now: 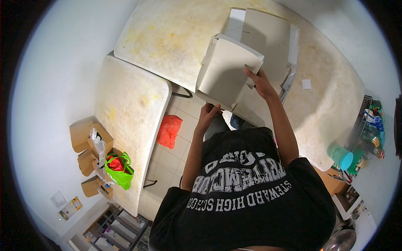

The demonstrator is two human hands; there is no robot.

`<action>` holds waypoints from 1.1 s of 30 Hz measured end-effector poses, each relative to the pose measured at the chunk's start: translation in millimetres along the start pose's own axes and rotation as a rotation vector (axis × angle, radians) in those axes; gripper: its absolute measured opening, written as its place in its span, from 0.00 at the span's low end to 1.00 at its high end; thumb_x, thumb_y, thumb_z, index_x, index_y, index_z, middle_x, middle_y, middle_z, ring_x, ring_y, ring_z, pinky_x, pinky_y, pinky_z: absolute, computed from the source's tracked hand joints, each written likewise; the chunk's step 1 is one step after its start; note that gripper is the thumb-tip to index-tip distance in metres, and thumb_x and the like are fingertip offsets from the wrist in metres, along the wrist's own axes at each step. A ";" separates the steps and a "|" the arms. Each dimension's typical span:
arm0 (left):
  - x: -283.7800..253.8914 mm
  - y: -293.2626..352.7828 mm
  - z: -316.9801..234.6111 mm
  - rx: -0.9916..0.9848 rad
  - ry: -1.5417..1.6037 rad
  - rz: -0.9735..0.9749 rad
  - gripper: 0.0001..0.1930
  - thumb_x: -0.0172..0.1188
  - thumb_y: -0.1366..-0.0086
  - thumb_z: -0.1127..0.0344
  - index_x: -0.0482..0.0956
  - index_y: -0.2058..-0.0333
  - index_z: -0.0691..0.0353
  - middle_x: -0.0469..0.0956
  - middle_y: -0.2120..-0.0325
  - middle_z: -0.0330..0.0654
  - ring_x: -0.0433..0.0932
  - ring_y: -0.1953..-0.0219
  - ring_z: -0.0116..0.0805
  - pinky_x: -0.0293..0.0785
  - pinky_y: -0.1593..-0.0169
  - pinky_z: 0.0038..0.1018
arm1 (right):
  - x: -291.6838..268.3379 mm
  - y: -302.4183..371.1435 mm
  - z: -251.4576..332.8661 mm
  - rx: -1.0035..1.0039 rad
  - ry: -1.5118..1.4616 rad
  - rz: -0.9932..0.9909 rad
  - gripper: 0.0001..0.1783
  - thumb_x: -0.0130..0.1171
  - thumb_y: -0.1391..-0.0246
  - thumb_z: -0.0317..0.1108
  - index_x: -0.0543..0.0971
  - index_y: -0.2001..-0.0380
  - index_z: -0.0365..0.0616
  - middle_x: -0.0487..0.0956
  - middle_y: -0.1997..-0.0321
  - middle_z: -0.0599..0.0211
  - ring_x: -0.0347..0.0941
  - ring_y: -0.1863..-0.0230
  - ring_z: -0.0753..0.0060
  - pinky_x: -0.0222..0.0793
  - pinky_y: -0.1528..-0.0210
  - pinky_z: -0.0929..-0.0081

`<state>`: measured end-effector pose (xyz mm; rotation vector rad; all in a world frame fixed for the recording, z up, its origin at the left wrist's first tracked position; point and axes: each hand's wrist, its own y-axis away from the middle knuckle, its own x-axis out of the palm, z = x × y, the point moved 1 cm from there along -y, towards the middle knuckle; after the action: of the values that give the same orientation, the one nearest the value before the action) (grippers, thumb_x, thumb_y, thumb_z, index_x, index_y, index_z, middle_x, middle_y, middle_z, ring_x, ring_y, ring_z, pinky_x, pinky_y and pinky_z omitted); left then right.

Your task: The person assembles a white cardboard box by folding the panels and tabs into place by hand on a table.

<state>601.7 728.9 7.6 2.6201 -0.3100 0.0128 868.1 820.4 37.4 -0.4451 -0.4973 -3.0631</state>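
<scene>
1. Your right grip [263,86] is closed on the right side of an off-white cardboard tray [226,71], thumb over the side wall; the fingers beneath are mostly hidden.
2. Your left grip [208,112] pinches the same tray at its near edge, fingers curled in close.
3. The tray lies between both hands, open side up, set at a slant across the near edge of the large surface [167,37]. You cannot tell whether its underside touches anything.
4. Just behind and to the right of it, larger cardboard pieces [266,37] lie on that surface, partly covered by the tray.
5. Right of these you have a small white square [306,84], and near the far right end a teal cup [341,156].
6. On the floor to your left, a red plastic bag [169,131] lies below the tabletops.
7. Further left, the second surface [130,92] carries a bright green bag [120,178] with something red inside, beside opened brown boxes [85,136].
</scene>
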 end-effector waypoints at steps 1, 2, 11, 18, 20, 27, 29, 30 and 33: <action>-3.6 -0.5 1.5 -0.019 0.005 0.034 0.27 0.60 0.33 0.54 0.69 0.47 0.73 0.80 0.62 0.49 0.81 0.62 0.36 0.74 0.55 0.30 | 2.4 0.7 2.2 -0.007 0.009 0.018 0.33 0.65 0.43 0.46 0.70 0.41 0.36 0.74 0.42 0.59 0.67 0.40 0.65 0.60 0.36 0.66; -6.1 -0.5 3.4 -0.038 0.009 0.067 0.28 0.60 0.33 0.55 0.66 0.45 0.73 0.79 0.58 0.50 0.80 0.60 0.35 0.74 0.55 0.31 | 3.4 2.3 4.7 -0.007 0.006 0.020 0.33 0.65 0.43 0.46 0.70 0.41 0.36 0.74 0.42 0.59 0.67 0.40 0.65 0.60 0.36 0.66; -37.6 -23.6 -36.2 0.345 -0.319 -0.488 0.45 0.67 0.39 0.53 0.52 0.32 0.64 0.66 0.39 0.55 0.67 0.40 0.45 0.69 0.46 0.38 | 4.9 13.4 17.7 -0.025 0.167 -0.002 0.29 0.61 0.41 0.50 0.75 0.47 0.36 0.78 0.49 0.60 0.71 0.46 0.66 0.64 0.43 0.66; -26.6 -22.0 -96.6 0.346 -0.120 -0.255 0.16 0.57 0.30 0.67 0.75 0.46 0.67 0.81 0.60 0.37 0.76 0.58 0.23 0.68 0.51 0.21 | 8.8 31.8 30.5 -0.031 0.168 -0.001 0.30 0.60 0.41 0.52 0.75 0.46 0.36 0.78 0.50 0.60 0.71 0.47 0.66 0.65 0.43 0.65; -22.0 -18.4 -106.2 0.331 -0.002 -0.268 0.15 0.58 0.30 0.66 0.75 0.48 0.66 0.81 0.59 0.37 0.75 0.58 0.22 0.68 0.52 0.21 | 9.8 38.2 39.4 -0.050 0.137 -0.021 0.31 0.60 0.41 0.53 0.75 0.46 0.36 0.78 0.50 0.59 0.71 0.47 0.66 0.65 0.43 0.65; -18.3 -14.3 -110.0 0.419 0.027 -0.264 0.09 0.59 0.31 0.67 0.75 0.56 0.61 0.75 0.68 0.29 0.67 0.67 0.18 0.63 0.62 0.19 | 12.7 50.9 62.8 -0.032 0.123 -0.054 0.38 0.60 0.45 0.57 0.74 0.46 0.32 0.78 0.51 0.53 0.71 0.46 0.60 0.64 0.42 0.61; -17.1 -14.3 -109.8 0.445 -0.005 -0.271 0.08 0.60 0.31 0.67 0.75 0.56 0.60 0.71 0.69 0.27 0.64 0.68 0.18 0.60 0.64 0.18 | 12.3 49.9 63.3 -0.030 0.137 -0.045 0.38 0.60 0.45 0.58 0.73 0.46 0.31 0.78 0.51 0.52 0.71 0.46 0.59 0.63 0.42 0.60; -18.1 -14.9 -107.4 0.445 -0.005 -0.271 0.08 0.60 0.31 0.67 0.75 0.56 0.60 0.71 0.69 0.27 0.64 0.68 0.18 0.60 0.64 0.18 | 13.8 50.0 65.3 -0.041 0.134 -0.038 0.39 0.60 0.45 0.58 0.73 0.46 0.31 0.78 0.51 0.51 0.71 0.46 0.58 0.63 0.42 0.60; -15.9 -13.8 -106.2 0.450 0.002 -0.273 0.09 0.60 0.32 0.66 0.74 0.56 0.61 0.72 0.69 0.28 0.65 0.66 0.18 0.60 0.63 0.18 | 15.0 50.4 66.0 -0.018 0.128 -0.040 0.41 0.60 0.46 0.59 0.71 0.44 0.31 0.76 0.48 0.50 0.69 0.44 0.56 0.63 0.41 0.58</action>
<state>594.3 795.1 93.1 3.0867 0.0655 -0.0088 874.5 793.6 117.2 -0.2397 -0.4797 -3.1108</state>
